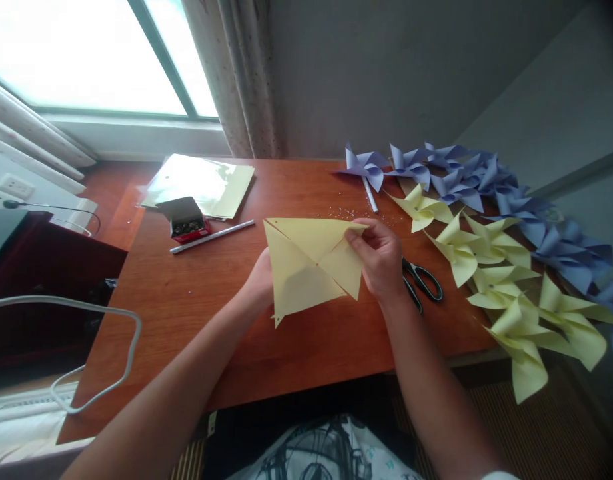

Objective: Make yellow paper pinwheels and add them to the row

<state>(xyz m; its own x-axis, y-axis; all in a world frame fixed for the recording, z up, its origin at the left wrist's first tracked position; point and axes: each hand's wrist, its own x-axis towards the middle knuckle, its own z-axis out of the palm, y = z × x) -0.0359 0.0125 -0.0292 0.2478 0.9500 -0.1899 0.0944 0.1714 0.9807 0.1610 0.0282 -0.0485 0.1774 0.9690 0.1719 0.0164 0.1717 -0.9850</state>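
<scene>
A yellow paper square (299,273), cut inward from its corners and with small punched holes, is held up above the table between both hands. My right hand (379,257) pinches its upper right corner between thumb and fingers. At the left edge my left hand (263,277) supports the paper from behind; its fingers are hidden by the sheet. Close to my right wrist lie black-handled scissors (422,280), partly covered by the forearm.
Finished yellow pinwheels (496,287) and purple pinwheels (466,177) crowd the right side. A small red box of fasteners (189,230), a white paper stick (214,237) and stacked sheets (201,183) lie at the left of the table (206,333). Tiny scraps (336,212) dot the back.
</scene>
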